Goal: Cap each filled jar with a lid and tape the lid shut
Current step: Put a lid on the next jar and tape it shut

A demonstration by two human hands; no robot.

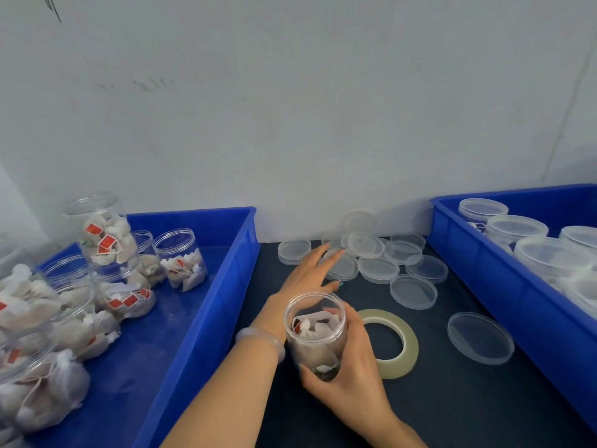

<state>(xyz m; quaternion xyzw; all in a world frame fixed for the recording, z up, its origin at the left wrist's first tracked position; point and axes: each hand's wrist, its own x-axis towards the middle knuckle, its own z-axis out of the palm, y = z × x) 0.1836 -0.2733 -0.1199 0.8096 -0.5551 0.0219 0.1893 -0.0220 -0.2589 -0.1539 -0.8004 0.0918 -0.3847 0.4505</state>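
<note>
Head view, lower centre: the right hand (349,367) wraps its fingers around an upright, lidless jar (315,331) of tea bags. The left hand (307,273), fingers straight and released, reaches over loose clear lids (378,270) at centre frame. A tape roll (397,344) lies flat on the dark tabletop (452,399), just right of the jar.

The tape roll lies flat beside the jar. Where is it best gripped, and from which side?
Probably from above, at its right rim: the tape roll lies flat with an open hole, so one finger goes inside and the thumb outside. Its left edge is behind the right hand holding the jar.
</note>
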